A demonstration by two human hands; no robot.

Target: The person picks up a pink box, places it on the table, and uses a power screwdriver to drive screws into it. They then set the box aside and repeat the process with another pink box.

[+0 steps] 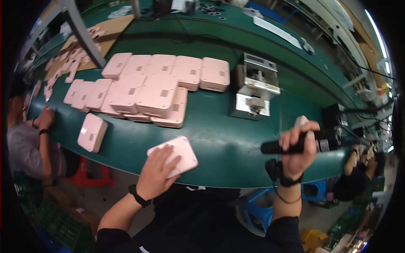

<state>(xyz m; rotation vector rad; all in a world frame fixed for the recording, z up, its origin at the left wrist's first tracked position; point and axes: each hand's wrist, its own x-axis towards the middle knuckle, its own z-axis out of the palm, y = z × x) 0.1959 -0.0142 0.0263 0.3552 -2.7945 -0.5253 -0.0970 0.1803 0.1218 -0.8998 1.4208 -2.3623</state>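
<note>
Near the table's front edge, my left hand point(157, 173) rests over a pale pink plastic case point(186, 152), fingers on its top and thumb near its lower edge. The case lies at a slant, and part of it is hidden by the fingers. On the right, my right hand point(298, 145) is wrapped round a black electric screwdriver point(271, 147), held roughly level above the table. Beyond the left hand, a single pink case point(92, 133) stands apart. Behind it several more pink cases point(157, 93) are grouped and partly stacked, vent slots showing.
A metal screw feeder point(255, 95) stands on the green table point(215, 147) at centre right. Pink cut pieces lie on cardboard point(112, 31) at the far left, behind a grey post point(84, 33). Other people sit at both sides. Blue stools point(259, 211) are below the edge.
</note>
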